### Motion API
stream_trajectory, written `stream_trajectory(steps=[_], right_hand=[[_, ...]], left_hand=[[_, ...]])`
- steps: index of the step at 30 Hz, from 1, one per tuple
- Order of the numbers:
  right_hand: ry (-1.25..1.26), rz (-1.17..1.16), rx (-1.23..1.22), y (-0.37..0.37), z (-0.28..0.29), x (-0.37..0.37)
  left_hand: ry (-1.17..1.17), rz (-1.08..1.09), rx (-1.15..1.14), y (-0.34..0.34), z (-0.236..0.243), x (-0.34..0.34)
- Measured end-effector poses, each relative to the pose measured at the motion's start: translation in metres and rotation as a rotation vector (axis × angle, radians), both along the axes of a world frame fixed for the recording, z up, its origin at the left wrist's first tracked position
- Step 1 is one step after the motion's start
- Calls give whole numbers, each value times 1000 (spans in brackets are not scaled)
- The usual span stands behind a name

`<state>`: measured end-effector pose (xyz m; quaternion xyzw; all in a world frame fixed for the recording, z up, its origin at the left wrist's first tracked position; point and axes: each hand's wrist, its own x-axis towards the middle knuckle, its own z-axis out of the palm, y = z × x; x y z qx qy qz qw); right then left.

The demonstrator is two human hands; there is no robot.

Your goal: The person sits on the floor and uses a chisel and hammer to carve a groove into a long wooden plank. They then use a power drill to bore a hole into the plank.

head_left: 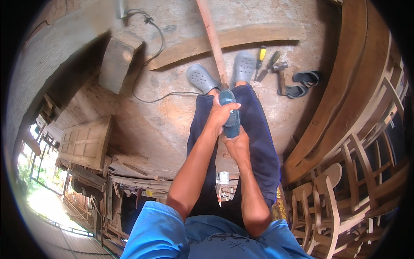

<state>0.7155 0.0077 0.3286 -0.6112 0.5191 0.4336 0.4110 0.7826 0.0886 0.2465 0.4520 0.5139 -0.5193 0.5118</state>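
Both my hands are closed round a long teal handheld power tool (233, 123), its exact kind hard to make out. My left hand (221, 113) wraps its body from the left, the thumb laid across the top. My right hand (238, 141) grips the near end, by my thighs. The tool's far end meets the near end of a long, narrow reddish wooden strip (210, 36) between my feet. That strip runs away from me over a curved wooden plank (246, 38). Where tool and wood touch is partly hidden.
A black cord (159, 98) loops over the floor at left, near a wooden block (118, 60). Right of my shoes lie a yellow-handled tool (261, 55), a hammer (281, 75) and dark sandals (302, 84). Large timbers (332, 103) and wooden chairs (325, 203) line the right side.
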Motion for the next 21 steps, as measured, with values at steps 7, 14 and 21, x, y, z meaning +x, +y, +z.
stream_trajectory(steps=[7, 14, 21], right_hand=[[9, 22, -14, -1, -3, -3], [0, 56, 6, -10, -6, -1], [52, 111, 1, -11, -10, 6]], left_hand=[[4, -8, 7, 0, -27, -5], [4, 6, 11, -3, -33, -10], [0, 53, -30, 0, -42, -12]])
